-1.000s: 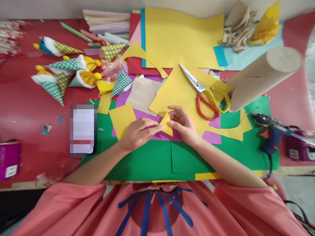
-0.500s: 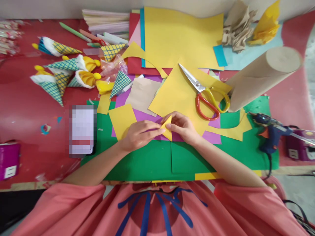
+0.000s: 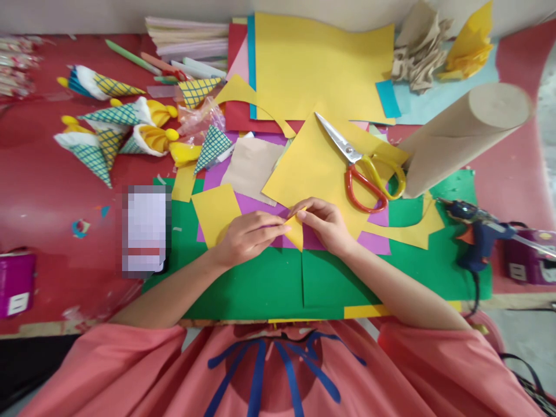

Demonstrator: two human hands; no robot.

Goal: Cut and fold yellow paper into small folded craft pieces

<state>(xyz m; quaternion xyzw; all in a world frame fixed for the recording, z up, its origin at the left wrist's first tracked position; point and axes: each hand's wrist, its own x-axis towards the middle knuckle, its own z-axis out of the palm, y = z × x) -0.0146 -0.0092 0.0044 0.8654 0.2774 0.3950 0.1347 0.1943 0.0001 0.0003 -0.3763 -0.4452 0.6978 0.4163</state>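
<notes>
A small piece of folded yellow paper [image 3: 296, 233] is held between my two hands, its pointed end toward me. My left hand [image 3: 249, 236] pinches its left side with thumb and fingers. On its upper right edge, my right hand [image 3: 324, 223] is closed with the thumb pressed against the fingers. Just beyond, a larger yellow sheet [image 3: 304, 174] lies on purple paper, with scissors [image 3: 354, 159] resting on it, red and yellow handles toward the right. A yellow paper piece [image 3: 215, 211] sits beside my left hand, partly under it.
Green sheets [image 3: 252, 289] cover the front of the red table [image 3: 39, 202]. To the right are a brown paper roll [image 3: 460, 139] and a blue glue gun [image 3: 480, 237]. Several checkered cones [image 3: 212, 149] lie at the left, near a blurred-out phone-like rectangle [image 3: 145, 229].
The fold in the yellow paper has shifted, and its top edge now leans under my right thumb. My right thumb has moved slightly up. My left hand stays nearly still.
</notes>
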